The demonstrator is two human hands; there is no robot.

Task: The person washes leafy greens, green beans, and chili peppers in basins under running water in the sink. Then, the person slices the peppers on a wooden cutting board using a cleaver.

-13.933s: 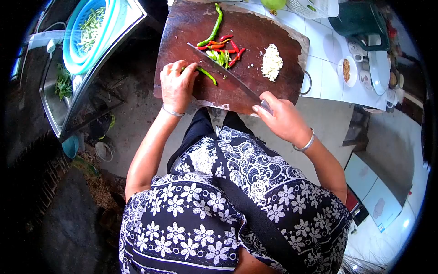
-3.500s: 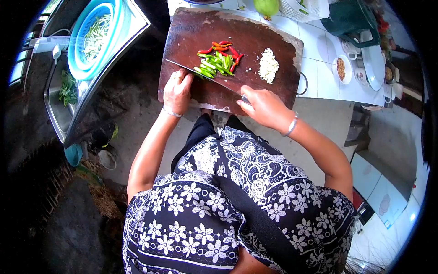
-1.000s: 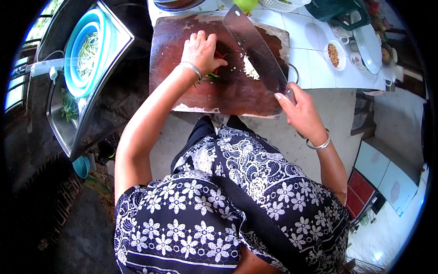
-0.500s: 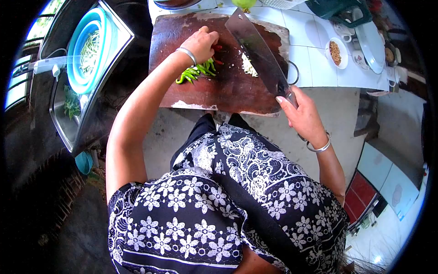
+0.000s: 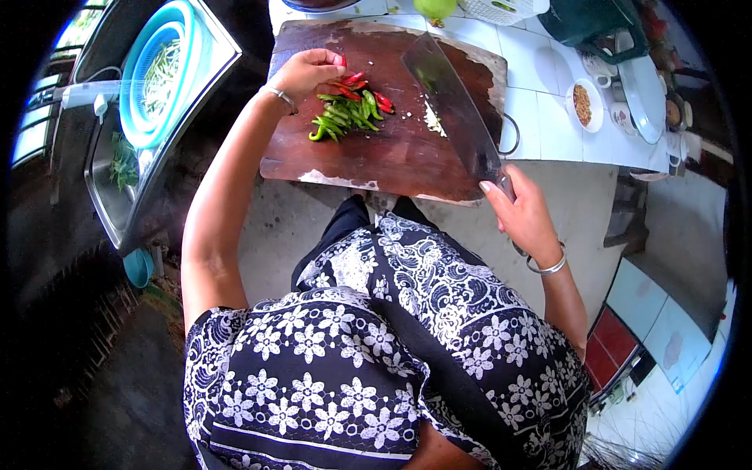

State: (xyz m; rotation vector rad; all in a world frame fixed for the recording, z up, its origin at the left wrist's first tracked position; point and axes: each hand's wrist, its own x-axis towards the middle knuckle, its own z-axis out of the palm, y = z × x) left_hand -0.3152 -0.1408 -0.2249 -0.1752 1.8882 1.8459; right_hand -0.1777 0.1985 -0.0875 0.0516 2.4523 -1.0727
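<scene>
My left hand [image 5: 307, 74] is over the left part of the wooden chopping board [image 5: 313, 157], its fingertips pinched on a piece of red chili [image 5: 341, 60]. Just below those fingers lie several red chilies [image 5: 354, 81] beside a heap of green chilies [image 5: 345, 114]. In my right hand [image 5: 523, 210], at the board's right front corner, is the handle of a cleaver [image 5: 450, 98]. The broad blade tilts over the board and partly covers some chopped white bits [image 5: 433, 120].
On the white tiled counter [image 5: 526, 117], a bowl of brown nuts or beans [image 5: 582, 106] stands to the right. A green fruit [image 5: 435, 8] and white basket [image 5: 501, 8] sit behind the board. At left, a blue colander [image 5: 135, 110] with pale green strips rests by the sink [image 5: 106, 200].
My left hand has moved left off the chilies, uncovering the red ones, and a red piece shows at its fingertips. The cleaver stays in my right hand. The view has shifted slightly.
</scene>
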